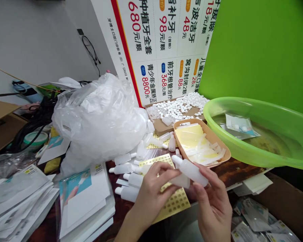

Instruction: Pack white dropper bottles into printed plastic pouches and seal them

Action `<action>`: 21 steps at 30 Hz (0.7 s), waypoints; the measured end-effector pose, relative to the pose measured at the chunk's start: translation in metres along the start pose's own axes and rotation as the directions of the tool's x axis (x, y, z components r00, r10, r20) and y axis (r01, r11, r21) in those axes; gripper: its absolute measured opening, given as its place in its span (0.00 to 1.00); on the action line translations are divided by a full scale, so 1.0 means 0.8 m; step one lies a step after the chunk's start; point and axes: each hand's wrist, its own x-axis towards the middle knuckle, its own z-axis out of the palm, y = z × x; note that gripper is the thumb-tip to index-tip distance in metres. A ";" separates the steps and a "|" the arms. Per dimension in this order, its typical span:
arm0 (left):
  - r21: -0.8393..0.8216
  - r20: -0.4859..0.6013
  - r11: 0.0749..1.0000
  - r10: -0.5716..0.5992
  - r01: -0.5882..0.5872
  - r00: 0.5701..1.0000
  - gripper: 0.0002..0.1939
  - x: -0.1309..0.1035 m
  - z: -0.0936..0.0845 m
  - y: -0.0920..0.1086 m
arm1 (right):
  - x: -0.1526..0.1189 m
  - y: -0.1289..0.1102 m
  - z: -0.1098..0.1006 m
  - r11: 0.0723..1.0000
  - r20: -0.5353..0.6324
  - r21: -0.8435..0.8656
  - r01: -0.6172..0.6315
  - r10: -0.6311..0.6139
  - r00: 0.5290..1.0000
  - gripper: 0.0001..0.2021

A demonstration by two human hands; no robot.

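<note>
My right hand [213,198] grips a translucent white squeeze bottle [192,170] with a long capped nozzle that points up and left. Just left of it, my left hand [158,188] holds a second similar bottle [181,180], partly hidden behind the first one. Under both hands lies a yellow sheet of small round stickers [175,201]. Several more capped bottles [135,180] lie left of my left hand. Beyond my hands stands an orange tray [226,155] with yellow paper and clear strips in it.
A large plastic bag [101,117] bulges at the left. Stacks of printed cards [87,201] lie in front of it. Small white caps [181,106] cover a cardboard tray at the back. A green basin [275,161] holding packets stands at the right, with bagged packets [255,215] below.
</note>
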 end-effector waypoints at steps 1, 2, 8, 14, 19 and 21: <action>-0.079 -0.019 0.996 -0.047 0.045 0.999 0.08 -0.007 -0.001 0.005 | 0.002 -0.005 0.004 1.000 0.085 0.021 0.015 -0.017 0.996 0.16; -0.197 -0.043 0.972 -0.137 0.126 0.990 0.07 -0.014 -0.002 0.008 | 0.003 -0.010 0.008 0.999 0.164 0.036 0.028 -0.033 0.986 0.16; -0.925 0.105 0.218 -0.640 0.312 0.761 0.25 -0.044 -0.005 0.011 | -0.007 -0.023 0.037 0.997 0.238 0.059 -0.039 0.024 0.971 0.15; -0.972 0.033 0.132 -0.743 0.194 0.668 0.23 -0.066 -0.009 0.015 | -0.029 -0.019 0.054 0.988 0.384 0.153 0.020 -0.078 0.920 0.24; -0.927 -0.009 0.239 -0.783 0.289 0.622 0.22 -0.098 -0.034 0.019 | -0.046 -0.019 0.068 0.984 0.380 0.084 0.157 -0.178 0.908 0.26; -0.708 -0.172 0.483 -0.826 0.515 0.537 0.21 -0.116 -0.058 0.010 | -0.051 -0.016 0.072 0.977 0.367 0.031 0.212 -0.209 0.907 0.27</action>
